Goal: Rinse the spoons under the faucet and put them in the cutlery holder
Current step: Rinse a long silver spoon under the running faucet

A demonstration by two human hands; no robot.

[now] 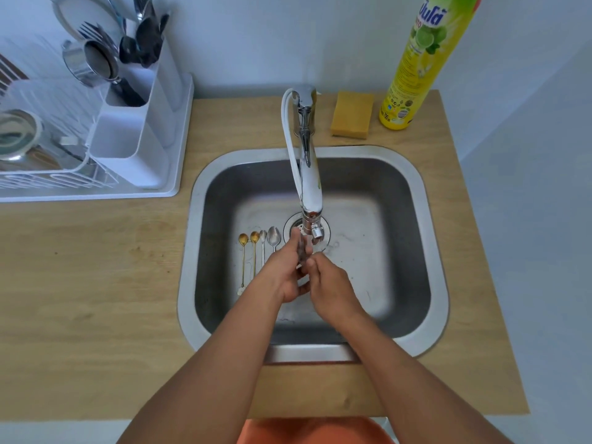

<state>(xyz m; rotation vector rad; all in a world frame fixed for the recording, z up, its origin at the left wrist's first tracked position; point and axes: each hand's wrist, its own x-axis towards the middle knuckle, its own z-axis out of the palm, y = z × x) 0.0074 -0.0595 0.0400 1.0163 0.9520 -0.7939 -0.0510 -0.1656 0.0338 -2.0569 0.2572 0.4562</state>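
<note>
Under the spout of the chrome faucet point(310, 187), my left hand point(285, 274) and my right hand point(330, 286) meet around one spoon point(301, 251), its bowl blurred just left of the nozzle. Both hands grip it. Several more spoons lie side by side on the sink floor to the left: two gold ones point(243, 240) point(254, 237), a thin silver one point(263, 235) and a larger silver one point(274, 236). The white cutlery holder point(128, 136) stands at the left on the drying rack, with dark-handled utensils in its far compartments.
The steel sink point(429, 251) is set in a wooden counter point(96, 283). A yellow sponge point(352, 113) and a tall yellow dish-soap bottle point(416, 65) stand behind it. The white dish rack point(48, 177) at the left holds metal cups and lids.
</note>
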